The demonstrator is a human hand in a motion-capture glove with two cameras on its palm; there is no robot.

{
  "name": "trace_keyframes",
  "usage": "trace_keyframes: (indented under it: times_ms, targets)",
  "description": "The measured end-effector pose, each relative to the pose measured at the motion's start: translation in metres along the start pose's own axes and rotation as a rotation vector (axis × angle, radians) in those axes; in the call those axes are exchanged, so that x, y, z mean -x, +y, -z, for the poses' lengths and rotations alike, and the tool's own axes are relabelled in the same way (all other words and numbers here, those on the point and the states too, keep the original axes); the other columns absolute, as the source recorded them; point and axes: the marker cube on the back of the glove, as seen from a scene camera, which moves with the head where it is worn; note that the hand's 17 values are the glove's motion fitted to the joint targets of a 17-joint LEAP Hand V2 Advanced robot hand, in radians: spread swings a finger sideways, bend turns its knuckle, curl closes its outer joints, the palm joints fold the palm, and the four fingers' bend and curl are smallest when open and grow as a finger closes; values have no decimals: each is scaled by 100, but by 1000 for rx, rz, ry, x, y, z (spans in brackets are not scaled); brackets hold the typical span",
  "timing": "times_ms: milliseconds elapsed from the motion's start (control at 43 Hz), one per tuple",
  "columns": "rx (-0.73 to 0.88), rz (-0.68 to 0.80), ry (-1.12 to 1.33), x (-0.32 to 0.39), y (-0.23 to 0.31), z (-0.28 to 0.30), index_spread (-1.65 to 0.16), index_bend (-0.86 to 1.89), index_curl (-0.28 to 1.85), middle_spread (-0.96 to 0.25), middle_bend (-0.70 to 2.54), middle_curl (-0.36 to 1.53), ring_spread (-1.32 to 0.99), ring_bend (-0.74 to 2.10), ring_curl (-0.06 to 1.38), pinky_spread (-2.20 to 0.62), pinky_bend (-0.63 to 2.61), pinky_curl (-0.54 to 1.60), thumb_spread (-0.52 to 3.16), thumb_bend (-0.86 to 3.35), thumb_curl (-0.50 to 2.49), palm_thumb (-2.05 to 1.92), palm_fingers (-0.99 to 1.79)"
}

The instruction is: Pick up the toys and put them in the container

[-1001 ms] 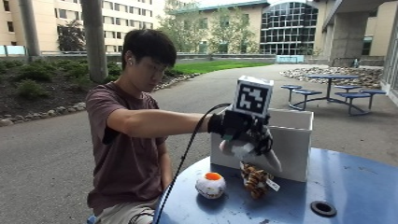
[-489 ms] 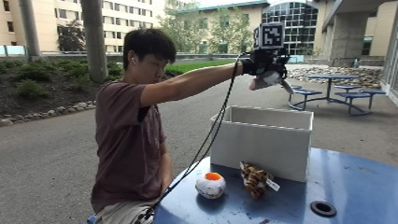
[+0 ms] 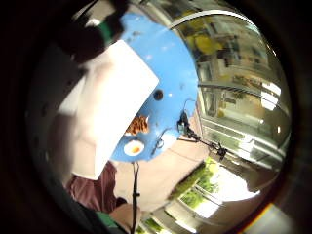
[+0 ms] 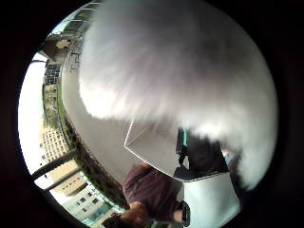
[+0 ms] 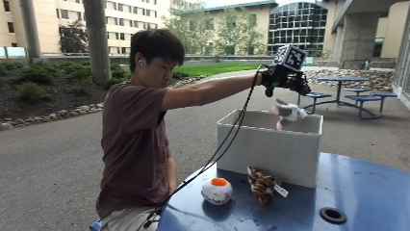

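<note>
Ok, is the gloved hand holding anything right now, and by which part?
Apparently nothing: the grey plush toy is in the air just below the right hand, apart from it, above the white container.

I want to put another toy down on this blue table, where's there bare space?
The blue table is bare to the right of the white container, around the centre hole. The near left edge is crowded: the round white toy and striped tiger toy lie right against the container's front.
</note>
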Motion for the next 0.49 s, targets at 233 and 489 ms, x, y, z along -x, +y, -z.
trace_keyframes:
  times_ms: [233,489]
  targets:
    - [16,-64,-46,-37,32,4,-16,2,48,-3,27,56,-13,65,46,-9,115,52,101,-4,73,8,-57]
    - [-15,-183,-125,-126,124,-10,-14,0,30,3,13,45,-4,46,38,1,99,44,117,-2,57,2,-40]
